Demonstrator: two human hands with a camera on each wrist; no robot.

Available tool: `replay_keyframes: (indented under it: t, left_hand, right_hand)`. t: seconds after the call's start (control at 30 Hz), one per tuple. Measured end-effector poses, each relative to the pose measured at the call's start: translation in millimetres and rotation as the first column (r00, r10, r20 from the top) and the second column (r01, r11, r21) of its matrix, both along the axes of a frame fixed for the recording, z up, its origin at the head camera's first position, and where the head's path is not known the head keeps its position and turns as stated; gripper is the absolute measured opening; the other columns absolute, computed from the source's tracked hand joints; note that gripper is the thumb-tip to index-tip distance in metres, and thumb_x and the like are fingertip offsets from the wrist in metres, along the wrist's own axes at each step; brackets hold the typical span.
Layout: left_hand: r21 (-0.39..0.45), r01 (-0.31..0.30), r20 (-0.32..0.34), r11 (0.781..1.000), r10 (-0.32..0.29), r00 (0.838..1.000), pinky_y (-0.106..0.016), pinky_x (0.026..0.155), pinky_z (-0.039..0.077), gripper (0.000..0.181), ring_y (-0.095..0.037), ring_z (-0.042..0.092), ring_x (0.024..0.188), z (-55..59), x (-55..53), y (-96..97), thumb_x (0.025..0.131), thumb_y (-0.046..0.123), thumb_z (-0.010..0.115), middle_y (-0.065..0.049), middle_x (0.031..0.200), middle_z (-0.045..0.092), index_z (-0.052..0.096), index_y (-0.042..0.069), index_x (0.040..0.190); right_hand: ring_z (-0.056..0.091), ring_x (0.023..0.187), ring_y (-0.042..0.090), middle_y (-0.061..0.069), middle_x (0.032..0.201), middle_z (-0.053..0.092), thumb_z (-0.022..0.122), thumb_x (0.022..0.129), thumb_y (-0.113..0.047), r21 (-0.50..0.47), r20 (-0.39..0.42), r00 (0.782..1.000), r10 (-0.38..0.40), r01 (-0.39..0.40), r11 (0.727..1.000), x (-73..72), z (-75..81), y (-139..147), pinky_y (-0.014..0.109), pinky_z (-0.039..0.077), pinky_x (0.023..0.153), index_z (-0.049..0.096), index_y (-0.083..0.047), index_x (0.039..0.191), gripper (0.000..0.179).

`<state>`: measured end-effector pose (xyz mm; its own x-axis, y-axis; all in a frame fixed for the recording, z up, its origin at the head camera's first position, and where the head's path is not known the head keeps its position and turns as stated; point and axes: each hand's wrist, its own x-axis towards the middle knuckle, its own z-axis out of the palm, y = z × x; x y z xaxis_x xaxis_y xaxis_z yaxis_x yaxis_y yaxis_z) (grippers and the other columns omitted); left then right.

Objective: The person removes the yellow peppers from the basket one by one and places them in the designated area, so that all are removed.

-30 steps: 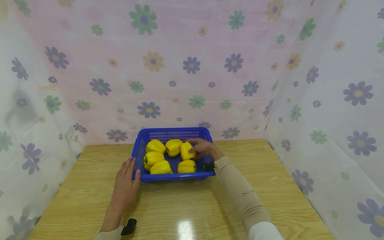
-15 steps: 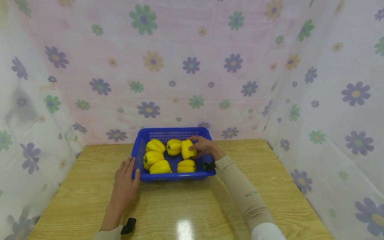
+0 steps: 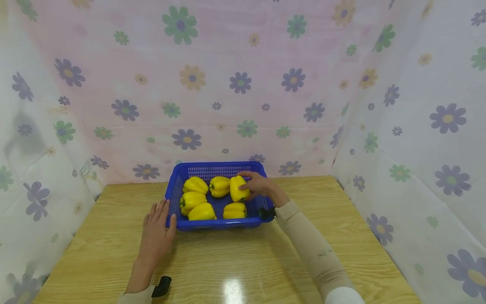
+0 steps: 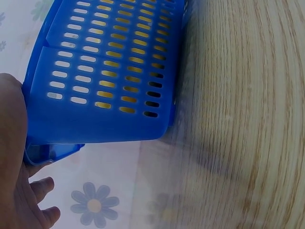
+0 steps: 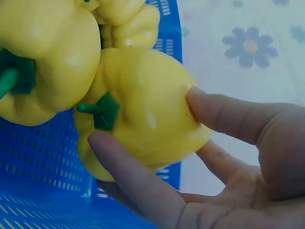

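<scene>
A blue plastic basket (image 3: 218,225) with slotted walls holds several yellow bell peppers (image 3: 195,185) with green stems. My right hand (image 3: 262,185) reaches over its right side and grips a yellow bell pepper (image 3: 238,188) between thumb and fingers. In the right wrist view that held pepper (image 5: 147,95) shows its green stem, with a fingertip close to it and the thumb on the opposite side. My left hand (image 3: 156,226) rests at the front left corner of the basket, fingers extended along the rim and thumb spread. The left wrist view shows the slotted end wall (image 4: 109,62) beside the hand.
Other bell peppers lie near the held one, including one at the front (image 3: 234,210) and one at the back (image 3: 219,186). The basket stands on a wood-grain table (image 3: 212,261). Flower-patterned sheets (image 3: 243,105) enclose the back and both sides.
The right hand's pepper has shifted slightly to the right and tilted more upright. The right forearm has moved a little to the right. The left hand stays at the basket corner.
</scene>
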<state>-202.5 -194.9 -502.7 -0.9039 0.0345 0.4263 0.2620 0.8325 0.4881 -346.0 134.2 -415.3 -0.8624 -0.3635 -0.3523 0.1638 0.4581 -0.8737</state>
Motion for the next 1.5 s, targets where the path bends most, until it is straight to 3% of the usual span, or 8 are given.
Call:
replay_keyframes:
  t: [0.43, 0.7, 0.83, 1.0, 1.33, 1.5]
  left_hand:
    - [0.018, 0.007, 0.008, 1.0, -0.007, 1.0, -0.075, 0.112, 0.02, 0.056, -0.055, 0.022, 0.148, 4.9, 3.3, 1.9, 0.108, 0.024, 0.046, -0.03, 0.159, 0.035, 0.037, -0.008, 0.153]
    - [0.02, 0.007, 0.015, 1.0, -0.008, 1.0, -0.075, 0.113, 0.019, 0.057, -0.055, 0.021, 0.148, 8.1, 3.1, 2.6, 0.109, 0.027, 0.044, -0.029, 0.159, 0.034, 0.036, -0.007, 0.154]
    - [0.021, 0.005, 0.012, 1.0, -0.005, 1.0, -0.075, 0.112, 0.019, 0.056, -0.055, 0.021, 0.148, 9.0, 3.4, 2.8, 0.109, 0.026, 0.044, -0.029, 0.159, 0.034, 0.037, -0.008, 0.153]
    - [0.023, 0.006, 0.018, 1.0, -0.006, 1.0, -0.076, 0.112, 0.019, 0.056, -0.055, 0.02, 0.148, 9.6, 4.6, 3.6, 0.109, 0.025, 0.045, -0.029, 0.159, 0.035, 0.037, -0.008, 0.153]
    - [0.025, 0.009, 0.013, 1.0, -0.01, 1.0, -0.076, 0.113, 0.018, 0.056, -0.055, 0.02, 0.149, 2.8, 3.9, 1.6, 0.108, 0.024, 0.046, -0.03, 0.159, 0.034, 0.036, -0.007, 0.154]
    - [0.024, 0.008, 0.012, 1.0, -0.008, 1.0, -0.076, 0.113, 0.018, 0.057, -0.055, 0.021, 0.148, 3.2, 3.9, 1.4, 0.109, 0.027, 0.044, -0.029, 0.159, 0.034, 0.037, -0.008, 0.154]
  right_hand:
    - [0.062, 0.119, 0.039, 0.028, 0.151, 0.042, 0.065, 0.099, -0.008, 0.0, -0.157, 0.987, 0.043, -0.044, 0.999, 36.9, 20.2, 0, 0.055, 0.058, 0.088, 0.044, -0.016, 0.155, 0.06]
    - [0.067, 0.113, 0.033, 0.024, 0.154, 0.041, 0.067, 0.099, -0.011, -0.126, -0.203, 0.979, -0.021, -0.005, 0.992, 58.6, 25.4, 4, 0.048, 0.061, 0.083, 0.043, -0.023, 0.156, 0.063]
    - [0.066, 0.117, 0.036, 0.024, 0.155, 0.039, 0.067, 0.1, -0.014, -0.219, -0.178, 0.983, -0.05, 0.01, 0.976, 69.5, 23.0, 7, 0.051, 0.06, 0.087, 0.04, -0.022, 0.158, 0.064]
    - [0.065, 0.119, 0.038, 0.027, 0.155, 0.037, 0.066, 0.1, -0.017, -0.294, -0.153, 0.988, -0.025, -0.021, 0.955, 84.1, 16.1, 14, 0.059, 0.055, 0.093, 0.036, -0.022, 0.16, 0.067]
    - [0.063, 0.121, 0.04, 0.027, 0.154, 0.038, 0.064, 0.102, -0.02, -0.355, -0.183, 0.983, -0.011, -0.056, 0.933, 105.4, 0.4, 35, 0.053, 0.058, 0.089, 0.033, -0.02, 0.161, 0.067]
    - [0.064, 0.12, 0.039, 0.028, 0.153, 0.039, 0.063, 0.102, -0.022, -0.371, -0.209, 0.978, -0.002, -0.077, 0.925, 110.8, -5.7, 49, 0.056, 0.057, 0.09, 0.031, -0.02, 0.162, 0.067]
